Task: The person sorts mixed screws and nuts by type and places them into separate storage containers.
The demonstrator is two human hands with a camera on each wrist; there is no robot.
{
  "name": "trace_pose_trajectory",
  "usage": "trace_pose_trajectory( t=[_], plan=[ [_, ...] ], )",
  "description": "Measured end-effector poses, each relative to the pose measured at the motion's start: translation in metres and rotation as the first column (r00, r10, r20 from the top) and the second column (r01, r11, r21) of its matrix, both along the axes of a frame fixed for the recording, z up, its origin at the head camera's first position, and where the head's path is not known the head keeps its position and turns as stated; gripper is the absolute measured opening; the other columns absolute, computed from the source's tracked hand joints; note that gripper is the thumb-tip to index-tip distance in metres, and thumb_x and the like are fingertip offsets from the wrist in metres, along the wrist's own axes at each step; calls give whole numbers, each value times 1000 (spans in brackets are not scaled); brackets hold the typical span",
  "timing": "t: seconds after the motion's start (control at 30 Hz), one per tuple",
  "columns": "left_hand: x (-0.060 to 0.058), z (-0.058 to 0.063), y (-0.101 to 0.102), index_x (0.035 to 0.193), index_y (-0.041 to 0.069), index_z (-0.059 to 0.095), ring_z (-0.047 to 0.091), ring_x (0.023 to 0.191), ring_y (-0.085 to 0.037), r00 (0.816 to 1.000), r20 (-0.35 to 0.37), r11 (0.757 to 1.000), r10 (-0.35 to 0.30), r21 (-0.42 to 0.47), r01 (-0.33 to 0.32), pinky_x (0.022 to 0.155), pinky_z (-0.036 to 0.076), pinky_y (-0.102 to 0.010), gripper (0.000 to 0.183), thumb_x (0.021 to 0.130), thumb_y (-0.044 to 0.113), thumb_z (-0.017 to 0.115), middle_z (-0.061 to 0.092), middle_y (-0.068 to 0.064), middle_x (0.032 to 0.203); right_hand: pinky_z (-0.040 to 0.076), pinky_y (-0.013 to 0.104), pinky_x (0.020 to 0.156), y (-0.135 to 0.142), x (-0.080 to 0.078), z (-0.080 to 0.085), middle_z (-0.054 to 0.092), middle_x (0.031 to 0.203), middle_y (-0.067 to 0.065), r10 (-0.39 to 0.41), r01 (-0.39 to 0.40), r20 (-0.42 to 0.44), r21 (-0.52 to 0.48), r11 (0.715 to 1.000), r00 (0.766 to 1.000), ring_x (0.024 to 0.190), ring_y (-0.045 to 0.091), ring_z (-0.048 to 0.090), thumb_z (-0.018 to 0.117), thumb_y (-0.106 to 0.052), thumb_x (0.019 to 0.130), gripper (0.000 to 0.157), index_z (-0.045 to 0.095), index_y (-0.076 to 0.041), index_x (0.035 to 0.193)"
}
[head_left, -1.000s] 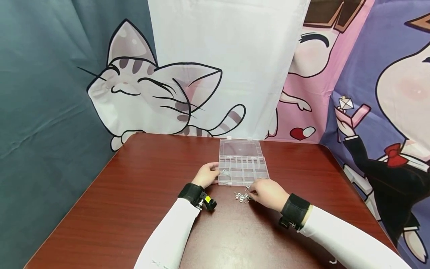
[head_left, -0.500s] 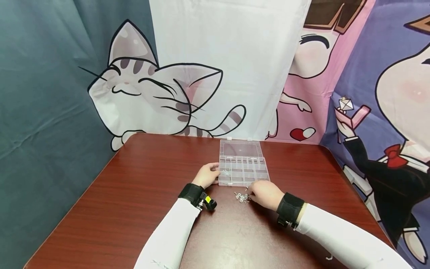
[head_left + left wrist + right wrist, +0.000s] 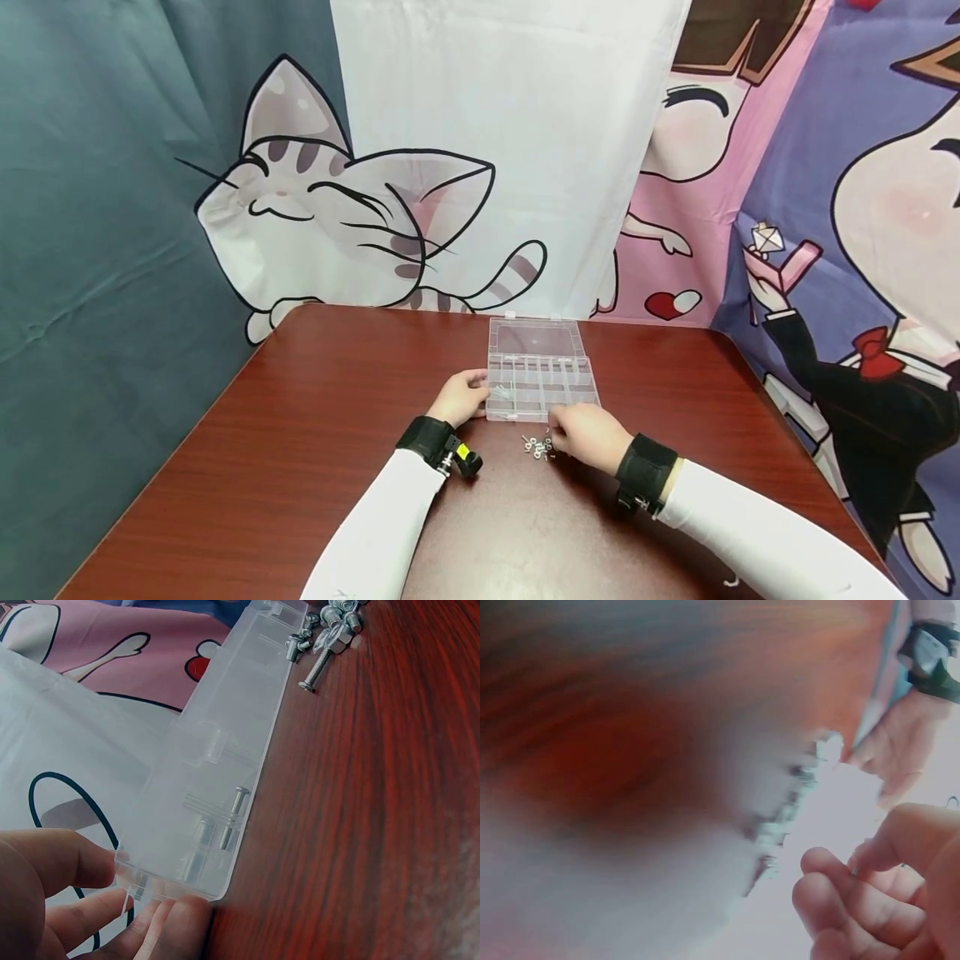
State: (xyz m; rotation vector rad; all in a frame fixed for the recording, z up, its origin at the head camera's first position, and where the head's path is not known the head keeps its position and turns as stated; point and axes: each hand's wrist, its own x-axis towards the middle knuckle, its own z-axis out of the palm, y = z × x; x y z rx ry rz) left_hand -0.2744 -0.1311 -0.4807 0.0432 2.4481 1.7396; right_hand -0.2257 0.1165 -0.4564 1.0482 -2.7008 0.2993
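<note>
Gripping the clear compartment box (image 3: 552, 386) by its left edge, pinching with thumb and fingers of the left hand (image 3: 456, 399), screws (image 3: 233, 816) inside just beyond those fingertips! Bunching together the fingers of the right hand (image 3: 592, 435), not clearly showing whether pinching anything, just right of loose bolts and nuts (image 3: 339, 639) on the tabletop (image 3: 300, 492).

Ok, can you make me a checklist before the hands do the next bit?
1. Lid open: ok, folded back behind the compartments.
2. Box held: ok, the left hand grips its left end.
3. Something inside: ok, a screw shows through the clear wall.
4. Loose screws and nuts put away: not ok, they lie on the table in front.
5. What the right hand pinches: cannot tell, just a tiny shiny bit shows.
</note>
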Motion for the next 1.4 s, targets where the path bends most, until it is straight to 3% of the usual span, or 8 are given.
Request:
trace_pose_trajectory(
  t=[0.07,0.17,0.27,0.33,0.67,0.87,1.1,1.4],
  plan=[
    [-1,2,0,143,2,50,64,100,-25,1000,-8,1000,-2,-5,2,72,61,-31,47,97,7,58,60,-19,126,38,24,50,-2,-3,6,47,62,-12,-3,3,1,-28,1000,1000,56,7,43,70,-9,82,21,53,-18,74],
    [-1,3,0,143,2,51,65,100,-25,1000,-12,1000,-2,-11,2,72,61,-31,47,97,8,58,60,-18,126,48,26,56,-9,-8,16,63,73,-6,-10,12,30,-75,997,1000,63,7,54,69,-7,87,6,66,-12,87],
    [-1,3,0,143,3,51,65,100,-24,1000,-8,1000,-2,-12,2,72,61,-31,47,97,9,58,61,-18,126,54,32,64,-19,-13,27,73,90,4,-19,27,79,-102,994,997,70,12,61,66,-4,91,18,72,-5,108],
    [0,2,0,143,2,51,65,99,-24,1000,-9,1000,-5,-16,5,71,61,-31,47,97,9,57,61,-18,126,55,35,67,-26,-16,32,74,97,8,-21,33,111,-104,994,994,73,15,63,64,-5,93,22,72,-3,113],
    [2,1,0,143,1,51,64,104,-27,1000,-19,1000,-9,-8,9,72,61,-33,47,96,8,56,61,-20,126,57,37,79,-61,-36,33,73,99,5,-44,52,147,-47,998,988,89,20,69,61,-7,96,16,74,-7,105],
    [2,2,1,143,2,51,64,105,-27,1000,-18,1000,-12,-19,12,72,61,-32,47,96,8,55,60,-19,128,56,37,71,-75,-43,30,72,86,3,-38,41,156,-12,999,987,78,19,67,65,-6,93,10,75,-7,93],
    [3,1,1,142,1,52,63,107,-28,999,-32,1000,-14,-16,14,70,61,-32,47,96,7,56,59,-21,130,44,31,55,-84,-47,24,58,64,-4,-19,11,161,48,999,987,57,14,49,62,-3,90,25,65,-14,68],
    [3,2,0,142,-1,51,63,103,-26,1000,-30,1000,-9,1,9,70,61,-32,47,96,7,56,60,-21,128,42,29,51,-83,-51,14,53,60,-7,-15,3,156,79,997,988,55,12,46,64,-7,90,27,64,-16,65]
  ],
)
